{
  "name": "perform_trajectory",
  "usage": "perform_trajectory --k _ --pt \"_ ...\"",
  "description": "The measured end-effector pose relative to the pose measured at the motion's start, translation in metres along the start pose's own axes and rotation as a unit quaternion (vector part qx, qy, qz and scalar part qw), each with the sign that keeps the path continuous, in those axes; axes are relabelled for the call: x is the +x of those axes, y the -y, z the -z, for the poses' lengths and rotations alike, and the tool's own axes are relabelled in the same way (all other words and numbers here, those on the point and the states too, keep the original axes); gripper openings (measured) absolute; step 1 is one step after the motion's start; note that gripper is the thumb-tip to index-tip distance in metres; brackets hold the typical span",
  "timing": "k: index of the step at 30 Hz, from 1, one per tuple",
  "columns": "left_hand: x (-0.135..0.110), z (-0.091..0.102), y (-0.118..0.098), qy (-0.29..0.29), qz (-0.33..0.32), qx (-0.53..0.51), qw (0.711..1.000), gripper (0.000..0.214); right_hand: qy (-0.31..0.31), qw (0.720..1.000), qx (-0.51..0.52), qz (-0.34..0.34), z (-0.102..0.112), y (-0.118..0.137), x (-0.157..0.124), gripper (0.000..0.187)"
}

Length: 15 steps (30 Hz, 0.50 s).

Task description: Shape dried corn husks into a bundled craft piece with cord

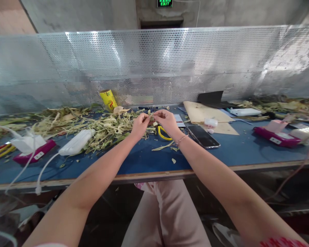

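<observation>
Left hand (140,124) and right hand (166,120) both pinch one dry stalk (151,118) right of the leaf pile (103,127); fingertips kept close together should stop it snapping

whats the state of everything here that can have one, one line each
left hand, pinching the small leaf piece
right hand, pinching the same piece
small leaf piece, held above the blue table between both hands
phone, lying flat, screen dark
exit sign, lit green
yellow roll, tilted, by the mesh panel
dried leaf pile, loose, spread over the table
</observation>
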State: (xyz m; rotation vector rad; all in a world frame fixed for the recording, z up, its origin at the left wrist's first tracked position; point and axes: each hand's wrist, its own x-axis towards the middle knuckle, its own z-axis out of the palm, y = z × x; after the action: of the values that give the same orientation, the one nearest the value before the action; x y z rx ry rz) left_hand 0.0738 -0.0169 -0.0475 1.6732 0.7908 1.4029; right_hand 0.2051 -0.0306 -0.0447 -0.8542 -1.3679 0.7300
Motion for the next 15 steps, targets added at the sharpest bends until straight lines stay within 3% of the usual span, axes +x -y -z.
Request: perform_trajectory --k 7,15 --pt "-0.0011 -0.0021 -0.0032 -0.014 0.033 0.023 0.999 0.011 0.027 0.992 -0.096 0.073 0.0012 0.002 -0.0028 0.008" --pt "-0.0017 0.0014 -0.0005 0.003 -0.006 0.108 0.994 0.007 0.048 0.986 -0.132 0.094 0.003 0.0048 -0.0042 0.007"
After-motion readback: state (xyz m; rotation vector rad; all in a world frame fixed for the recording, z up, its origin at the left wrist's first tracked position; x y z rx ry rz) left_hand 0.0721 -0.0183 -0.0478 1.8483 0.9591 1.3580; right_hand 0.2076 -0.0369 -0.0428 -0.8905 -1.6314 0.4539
